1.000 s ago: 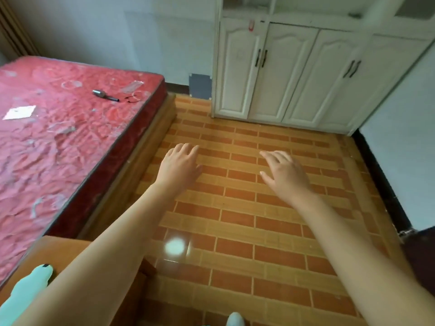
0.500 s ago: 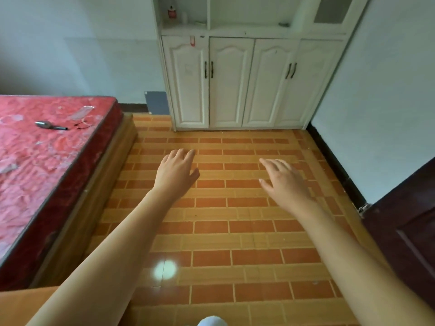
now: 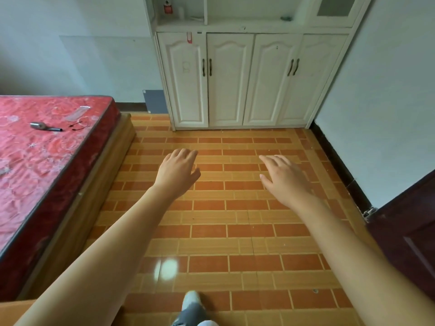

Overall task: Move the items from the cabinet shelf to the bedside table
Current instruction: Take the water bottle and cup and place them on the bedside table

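The person holds both arms out in front over the tiled floor (image 3: 235, 231). The left hand (image 3: 177, 170) is palm down, its fingers relaxed and slightly bent, holding nothing. The right hand (image 3: 283, 177) is also palm down, its fingers loosely spread and holding nothing. The two hands are well apart from each other.

Ahead stands a white cabinet (image 3: 247, 81) with four closed doors and an open shelf (image 3: 226, 25) above them. On the shelf's left section sit a small red-and-white bottle (image 3: 168, 7), a pale bottle (image 3: 180, 12) just beside it, and a flat white item (image 3: 196, 18) near the divider. In the wider right section lies a small teal object (image 3: 286, 18). All are far from both hands.

To the left is a bed with a red mattress (image 3: 42, 151); on it lie a grey tool (image 3: 44, 126) and a thin black cord (image 3: 78, 125). A dark door (image 3: 409, 231) stands at the right. A shoe (image 3: 191, 302) shows at the bottom edge.
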